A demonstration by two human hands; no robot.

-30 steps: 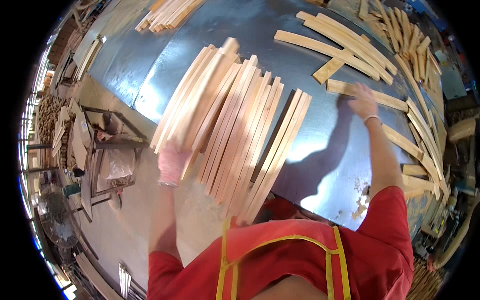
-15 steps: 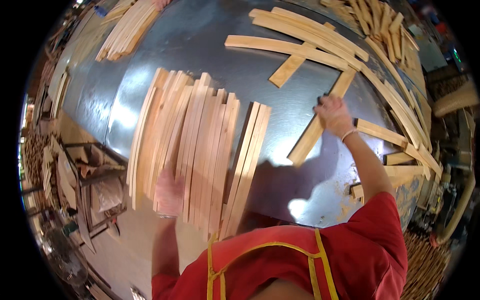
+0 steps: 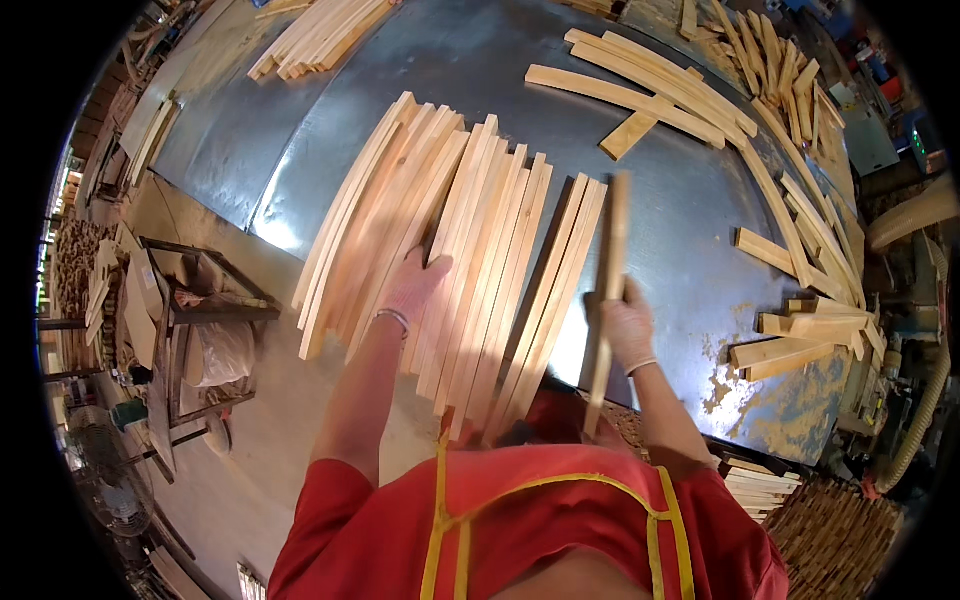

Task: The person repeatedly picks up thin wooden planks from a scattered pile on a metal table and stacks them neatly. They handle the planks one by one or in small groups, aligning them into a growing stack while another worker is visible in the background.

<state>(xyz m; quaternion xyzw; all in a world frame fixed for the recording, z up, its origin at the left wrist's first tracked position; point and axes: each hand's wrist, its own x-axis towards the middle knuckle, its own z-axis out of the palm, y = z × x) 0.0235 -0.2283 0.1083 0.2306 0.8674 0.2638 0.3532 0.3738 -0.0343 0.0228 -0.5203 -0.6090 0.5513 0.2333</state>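
Observation:
A row of pale wooden strips (image 3: 478,230) lies side by side on the dark metal table, their near ends overhanging its front edge. My left hand (image 3: 412,285), in a light glove, rests on the strips near a narrow gap, fingers stretched out and thumb apart. To the right of the row, two more strips (image 3: 555,280) lie together, separated from it by a dark gap. My gloved right hand (image 3: 628,328) grips a single wooden strip (image 3: 614,235) just beside that pair. This strip stands on its narrow edge and is slightly blurred; the fingers behind it are partly hidden.
Loose strips (image 3: 650,75) lie crossed at the table's far right, with more along its right edge (image 3: 790,335). Another bundle (image 3: 320,35) sits at the far left. A wood-scrap heap (image 3: 780,60) is at the back right. A metal-framed stand (image 3: 215,310) and fan (image 3: 105,480) are left of the table.
My right hand has taken hold of the slanted strip and brought it left and nearer, alongside the pair. My left hand has moved up along the row. The whole view has shifted.

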